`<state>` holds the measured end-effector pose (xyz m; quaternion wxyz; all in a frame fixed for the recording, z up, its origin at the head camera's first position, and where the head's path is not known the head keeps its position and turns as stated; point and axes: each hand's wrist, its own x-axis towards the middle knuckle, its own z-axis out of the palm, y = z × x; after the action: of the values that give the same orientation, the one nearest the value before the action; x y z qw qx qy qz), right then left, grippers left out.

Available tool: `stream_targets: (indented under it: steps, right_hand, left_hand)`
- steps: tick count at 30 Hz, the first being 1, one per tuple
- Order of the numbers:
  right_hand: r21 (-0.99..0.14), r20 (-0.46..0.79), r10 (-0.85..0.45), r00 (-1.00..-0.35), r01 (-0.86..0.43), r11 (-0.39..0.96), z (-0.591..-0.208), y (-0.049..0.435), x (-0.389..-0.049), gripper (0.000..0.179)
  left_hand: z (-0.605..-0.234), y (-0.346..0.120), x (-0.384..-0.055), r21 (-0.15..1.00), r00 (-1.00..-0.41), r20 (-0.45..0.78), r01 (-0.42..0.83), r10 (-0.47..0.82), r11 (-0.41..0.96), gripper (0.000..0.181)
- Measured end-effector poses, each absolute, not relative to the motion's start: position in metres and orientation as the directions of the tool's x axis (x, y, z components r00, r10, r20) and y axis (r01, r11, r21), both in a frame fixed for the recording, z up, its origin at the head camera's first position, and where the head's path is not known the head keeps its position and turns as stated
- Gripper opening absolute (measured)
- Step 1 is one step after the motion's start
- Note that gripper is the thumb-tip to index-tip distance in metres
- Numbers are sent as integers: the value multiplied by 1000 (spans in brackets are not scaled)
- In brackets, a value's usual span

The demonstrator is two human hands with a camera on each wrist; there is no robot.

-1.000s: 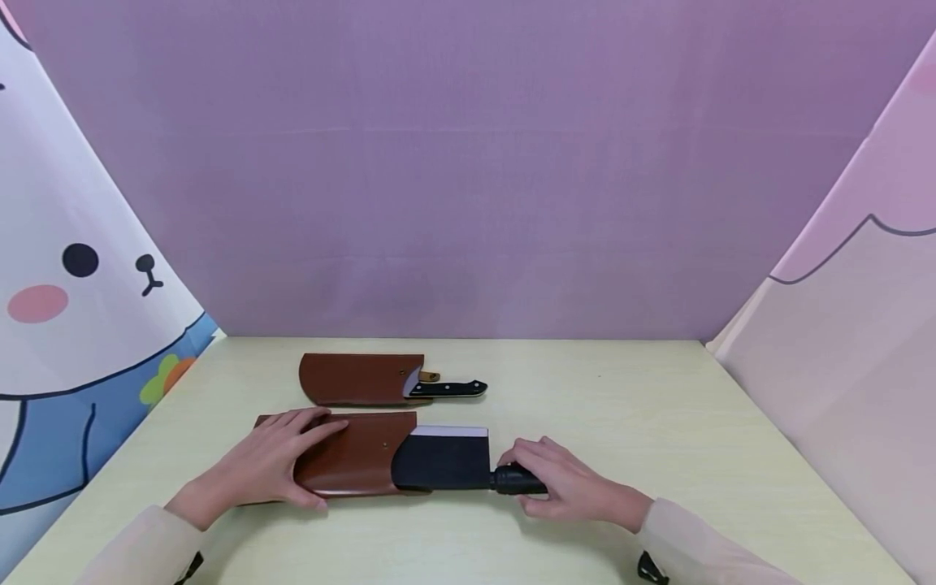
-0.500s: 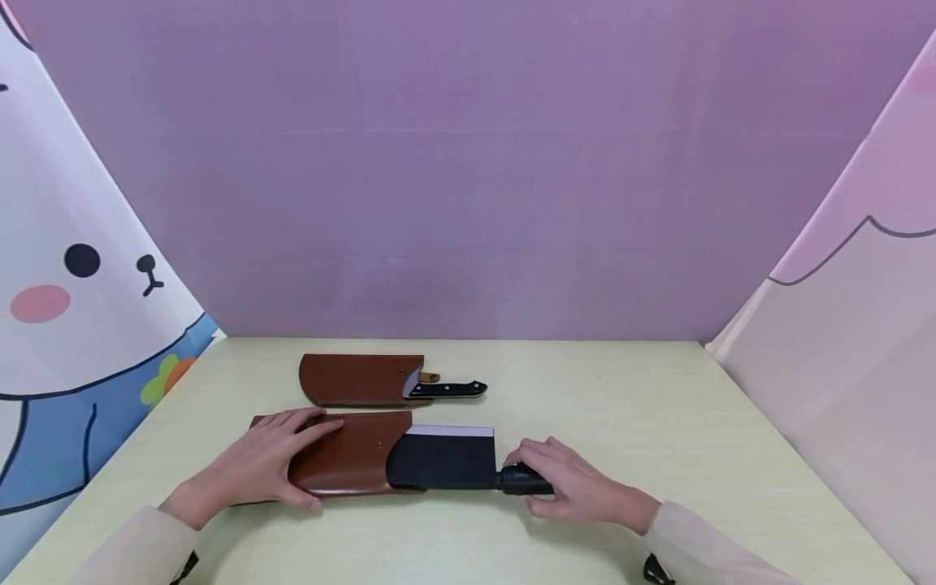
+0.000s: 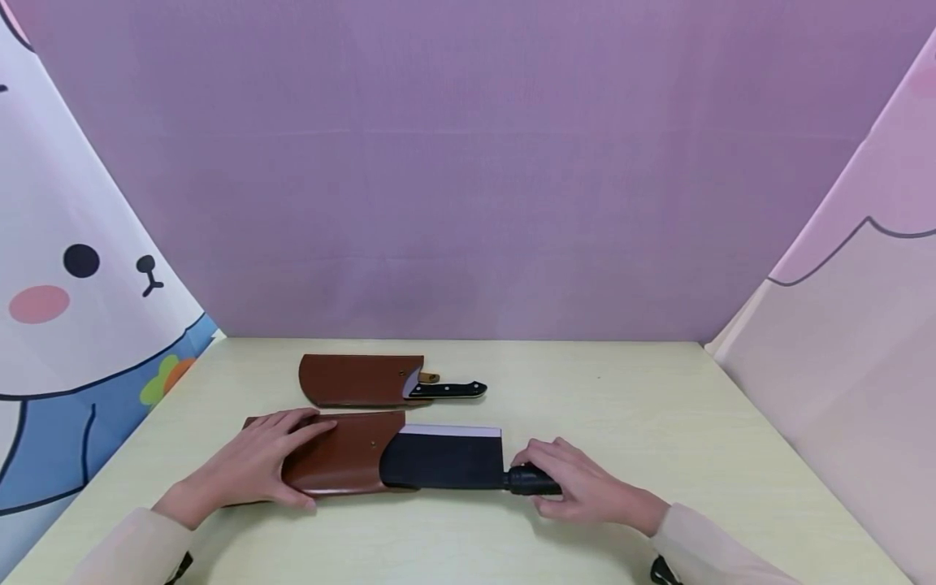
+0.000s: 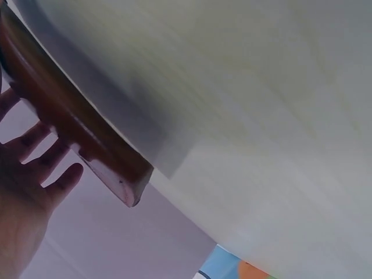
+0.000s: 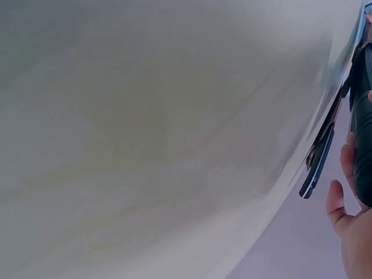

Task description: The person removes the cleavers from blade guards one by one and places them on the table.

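Observation:
A black-bladed cleaver [image 3: 442, 460] lies on the pale table [image 3: 658, 422], its tip still inside a brown leather sheath [image 3: 344, 455]. My left hand [image 3: 252, 465] lies flat on the sheath's left part with straight fingers and presses it down. My right hand [image 3: 585, 487] grips the cleaver's black handle [image 3: 528, 481]. In the left wrist view the sheath's edge [image 4: 75, 128] shows beside the spread fingers [image 4: 35, 174]. The right wrist view shows the blade edge-on [image 5: 319, 157] and the handle [image 5: 363, 133] in my palm.
Farther back lies a second brown sheath [image 3: 358, 379] with a knife in it, its black handle [image 3: 448, 389] sticking out to the right. A purple backdrop closes the back. Printed cloth panels stand at both sides.
The cleaver has slid to the right, so more of its blade shows outside the sheath. The left hand and sheath have shifted slightly left.

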<state>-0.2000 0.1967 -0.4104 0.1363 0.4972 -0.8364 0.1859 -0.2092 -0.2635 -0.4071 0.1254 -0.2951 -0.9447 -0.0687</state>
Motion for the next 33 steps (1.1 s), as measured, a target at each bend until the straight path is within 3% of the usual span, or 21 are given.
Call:
stream_targets:
  steps: [33]
  right_hand:
    - [-164, 430, -769, -473, -878, 449, -413, 213, -198, 43]
  left_hand:
    - [-412, -274, -211, 74, -819, 257, 547, 514, 834, 100]
